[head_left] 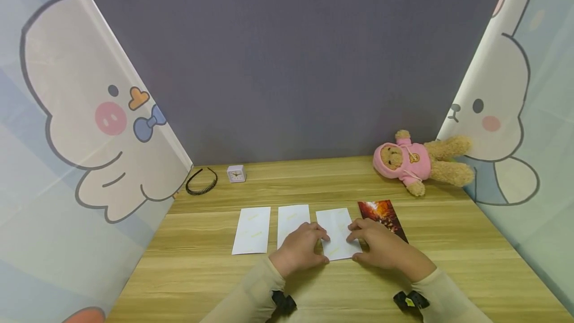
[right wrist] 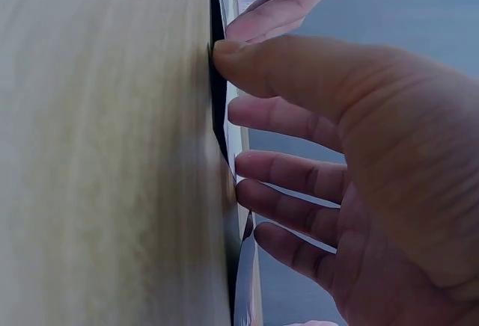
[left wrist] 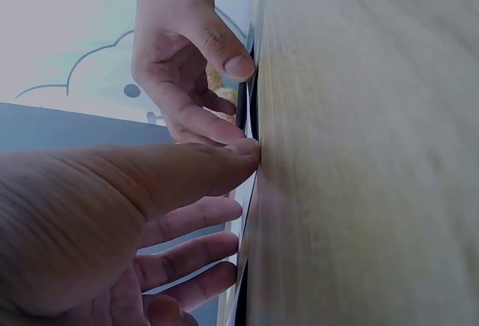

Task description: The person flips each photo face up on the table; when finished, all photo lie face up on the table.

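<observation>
Several cards lie in a row on the wooden table (head_left: 179,273). A white card with faint yellow marks (head_left: 337,228) is between my two hands. My left hand (head_left: 302,247) touches its left side, with the thumb by the lower left corner. At its right side, my right hand (head_left: 381,245) rests fingertips on the card, thumb by the lower right corner. In the wrist views, both hands' fingers are spread and only slightly bent. My left hand partly hides a second white card (head_left: 291,217); my right partly covers a dark red and orange picture card (head_left: 378,212).
Another white card (head_left: 252,231) lies farther left. A black headband (head_left: 202,191) and a small white clock (head_left: 236,174) are at the back left. A teddy bear in a pink hoodie (head_left: 417,161) lies at the back right. Printed side curtains flank a grey back panel (head_left: 291,64).
</observation>
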### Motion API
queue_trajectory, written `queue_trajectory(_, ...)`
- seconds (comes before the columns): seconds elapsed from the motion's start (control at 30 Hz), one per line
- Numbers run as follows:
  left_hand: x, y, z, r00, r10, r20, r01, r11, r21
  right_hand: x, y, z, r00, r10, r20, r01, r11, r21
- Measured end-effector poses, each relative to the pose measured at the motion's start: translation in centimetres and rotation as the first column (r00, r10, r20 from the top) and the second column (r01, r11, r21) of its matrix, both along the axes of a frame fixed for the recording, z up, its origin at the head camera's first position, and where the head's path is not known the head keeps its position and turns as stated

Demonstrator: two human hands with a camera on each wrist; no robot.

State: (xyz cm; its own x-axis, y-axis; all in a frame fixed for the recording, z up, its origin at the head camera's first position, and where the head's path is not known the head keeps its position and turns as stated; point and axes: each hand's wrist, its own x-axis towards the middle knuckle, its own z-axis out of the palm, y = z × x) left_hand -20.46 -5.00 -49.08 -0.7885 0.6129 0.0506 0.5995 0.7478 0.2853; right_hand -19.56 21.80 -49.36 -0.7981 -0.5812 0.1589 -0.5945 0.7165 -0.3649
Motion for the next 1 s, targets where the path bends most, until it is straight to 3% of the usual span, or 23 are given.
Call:
queue_trajectory(0.37, -0.16, -0.03, -0.1, 0.999, -0.034, -0.035, 0.035, 0.999, 0.011, 0.05, 0.03, 0.03, 1.0, -0.008, -0.005, 0.007, 1.0, -0.021)
queue_trajectory(0.7, -0.12, -0.11, -0.17, 0.999, -0.034, 0.004, 0.034, 0.998, 0.055, 0.19, 0.06, 0.0, 1.0, -0.005, -0.013, 0.004, 0.999, -0.033)
queue_trajectory(1.0, -0.33, -0.33, -0.5, 0.999, -0.05, -0.01, 0.05, 0.997, 0.056, 0.28, -0.01, 0.36, 1.0, -0.004, 0.004, 0.004, 0.999, -0.041)
